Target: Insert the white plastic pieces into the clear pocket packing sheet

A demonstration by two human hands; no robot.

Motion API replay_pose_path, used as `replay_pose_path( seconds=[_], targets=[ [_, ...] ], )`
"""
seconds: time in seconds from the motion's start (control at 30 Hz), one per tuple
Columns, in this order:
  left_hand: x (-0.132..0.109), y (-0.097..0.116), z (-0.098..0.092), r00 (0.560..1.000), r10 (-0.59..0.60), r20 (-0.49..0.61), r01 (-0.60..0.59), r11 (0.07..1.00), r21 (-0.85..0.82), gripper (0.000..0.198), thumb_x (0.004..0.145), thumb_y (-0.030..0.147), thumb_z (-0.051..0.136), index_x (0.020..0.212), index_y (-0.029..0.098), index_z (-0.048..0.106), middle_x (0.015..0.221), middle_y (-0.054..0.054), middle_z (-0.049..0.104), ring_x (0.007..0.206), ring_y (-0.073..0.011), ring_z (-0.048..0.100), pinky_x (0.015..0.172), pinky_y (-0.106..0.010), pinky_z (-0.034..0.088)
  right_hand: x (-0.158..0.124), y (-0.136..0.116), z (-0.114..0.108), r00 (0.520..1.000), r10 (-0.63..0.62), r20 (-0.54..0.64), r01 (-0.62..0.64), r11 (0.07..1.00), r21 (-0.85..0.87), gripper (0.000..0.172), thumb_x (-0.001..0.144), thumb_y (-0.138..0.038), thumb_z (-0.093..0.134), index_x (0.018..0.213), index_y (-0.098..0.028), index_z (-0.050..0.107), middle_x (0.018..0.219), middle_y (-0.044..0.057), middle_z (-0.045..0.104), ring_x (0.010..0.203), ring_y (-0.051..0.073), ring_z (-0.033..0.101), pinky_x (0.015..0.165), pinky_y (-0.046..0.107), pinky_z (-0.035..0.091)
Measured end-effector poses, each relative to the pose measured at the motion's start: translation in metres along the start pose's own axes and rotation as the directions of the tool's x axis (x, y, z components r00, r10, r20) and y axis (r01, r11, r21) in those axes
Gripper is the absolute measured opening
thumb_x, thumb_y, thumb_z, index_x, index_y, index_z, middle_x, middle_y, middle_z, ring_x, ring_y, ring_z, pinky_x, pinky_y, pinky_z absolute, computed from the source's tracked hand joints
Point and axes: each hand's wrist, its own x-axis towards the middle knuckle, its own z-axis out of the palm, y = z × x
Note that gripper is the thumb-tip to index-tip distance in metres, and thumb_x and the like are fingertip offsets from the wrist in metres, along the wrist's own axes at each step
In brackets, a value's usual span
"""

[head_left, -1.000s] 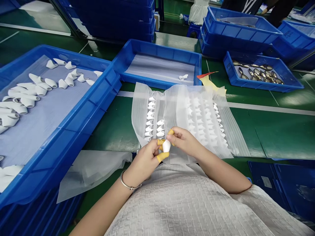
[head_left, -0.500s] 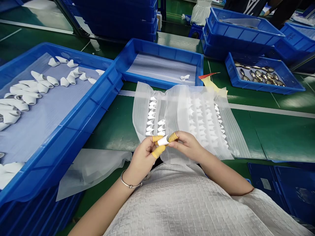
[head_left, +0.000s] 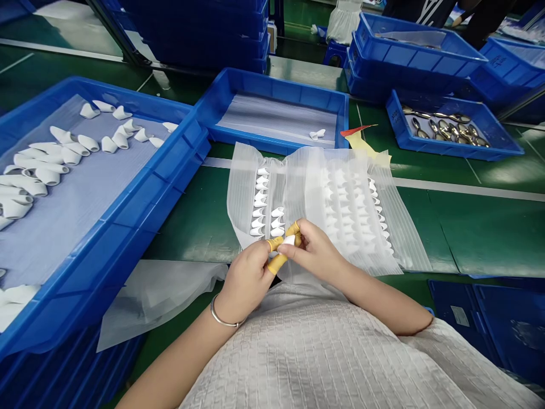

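My left hand (head_left: 247,278) and my right hand (head_left: 315,250) meet at the near edge of a clear pocketed plastic sheet (head_left: 323,204). Both wear yellow finger cots and pinch one small white cap-shaped piece (head_left: 289,241) between their fingertips. The piece sits right below two short columns of white pieces (head_left: 266,210) held in the sheet's left pockets. Rows of more white pieces fill the sheet's right half under a folded-over flap. A silver bangle rings my left wrist.
A big blue tray (head_left: 140,199) at left holds several loose white pieces (head_left: 46,165). A blue tray (head_left: 276,113) behind the sheet holds one white piece (head_left: 317,134). Another blue tray (head_left: 451,128) at right holds metal spoons. A crumpled plastic bag (head_left: 157,292) lies near my left arm.
The white piece has been turned and lifted between my fingertips, from near my lap up to the sheet's bottom edge. Both hands stayed closed on it.
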Motion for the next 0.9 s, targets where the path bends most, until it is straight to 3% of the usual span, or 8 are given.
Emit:
replay_pose_path(
  seconds=[0.13,0.23,0.37,0.43,0.5,0.57,0.73,0.9],
  targets=[
    [-0.001,-0.002,0.002,1.000,0.024,0.007,-0.024,0.999,0.023,0.029,0.093,0.035,0.056,0.070,0.022,0.043,0.063,0.003,0.046,0.055,-0.0138,0.042,0.054,-0.025,0.029,0.008,0.003,-0.004,0.999,0.040,0.015,-0.043,0.970,0.240,0.035,0.091,-0.054,0.060,0.080,-0.022,0.052,0.072,-0.003,0.053,0.065,0.014,0.051,0.063,0.029,0.044],
    [-0.001,-0.002,0.002,1.000,0.002,-0.011,-0.001,0.999,0.044,0.031,0.093,0.035,0.057,0.069,0.022,0.042,0.063,0.003,0.045,0.056,-0.0143,0.042,0.054,-0.026,0.029,0.009,0.004,-0.008,0.996,0.080,0.027,-0.084,0.951,0.298,0.038,0.088,-0.057,0.063,0.079,-0.021,0.052,0.068,-0.004,0.051,0.062,0.013,0.049,0.061,0.028,0.042],
    [0.001,-0.003,0.002,0.999,-0.042,-0.009,0.042,0.999,-0.005,0.023,0.090,0.034,0.061,0.074,0.021,0.050,0.063,0.004,0.043,0.056,-0.0139,0.042,0.054,-0.026,0.030,0.006,0.003,-0.011,0.988,0.072,0.139,-0.110,0.951,0.290,0.035,0.086,-0.053,0.068,0.080,-0.020,0.056,0.074,-0.002,0.055,0.067,0.013,0.051,0.064,0.028,0.043],
    [0.001,-0.003,0.001,0.995,-0.090,0.049,0.093,0.993,-0.078,0.017,0.089,0.036,0.064,0.088,0.021,0.059,0.061,0.006,0.042,0.054,-0.0133,0.041,0.053,-0.025,0.032,0.006,0.003,-0.011,0.985,0.060,0.163,-0.107,0.948,0.299,0.035,0.086,-0.053,0.067,0.081,-0.021,0.057,0.075,-0.002,0.055,0.068,0.013,0.051,0.066,0.029,0.044],
    [0.002,-0.003,0.001,0.984,-0.124,0.125,0.141,0.980,-0.139,0.027,0.088,0.038,0.067,0.107,0.020,0.062,0.060,0.007,0.042,0.053,-0.0131,0.042,0.053,-0.025,0.034,0.006,0.003,-0.011,0.981,0.049,0.186,-0.105,0.946,0.308,0.034,0.088,-0.053,0.065,0.080,-0.021,0.057,0.073,-0.002,0.054,0.068,0.013,0.050,0.067,0.030,0.044],
    [0.003,-0.002,0.001,0.977,-0.147,0.156,0.171,0.974,-0.148,0.035,0.087,0.039,0.067,0.115,0.019,0.063,0.060,0.007,0.042,0.053,-0.0133,0.042,0.053,-0.025,0.035,0.005,0.005,-0.008,0.980,0.047,0.194,-0.106,0.946,0.306,0.034,0.089,-0.052,0.063,0.081,-0.020,0.056,0.074,-0.002,0.054,0.069,0.013,0.050,0.067,0.030,0.043],
    [0.003,0.003,0.001,0.974,-0.174,0.146,0.194,0.972,-0.136,0.026,0.084,0.035,0.067,0.104,0.018,0.065,0.068,0.003,0.053,0.059,-0.0146,0.050,0.056,-0.027,0.038,0.001,0.007,0.002,0.991,0.074,0.107,-0.088,0.988,0.127,0.041,0.075,-0.045,0.082,0.085,-0.022,0.049,0.078,-0.004,0.051,0.068,0.013,0.047,0.060,0.026,0.039],
    [0.001,0.004,0.002,0.950,-0.233,0.207,0.278,0.935,-0.222,0.026,0.081,0.036,0.070,0.099,0.019,0.064,0.058,0.008,0.043,0.053,-0.0121,0.042,0.053,-0.025,0.034,0.006,0.010,-0.001,0.998,0.026,0.064,-0.029,0.998,0.055,0.039,0.097,-0.049,0.053,0.071,-0.021,0.048,0.067,-0.003,0.051,0.063,0.013,0.050,0.060,0.028,0.041]
  ],
)
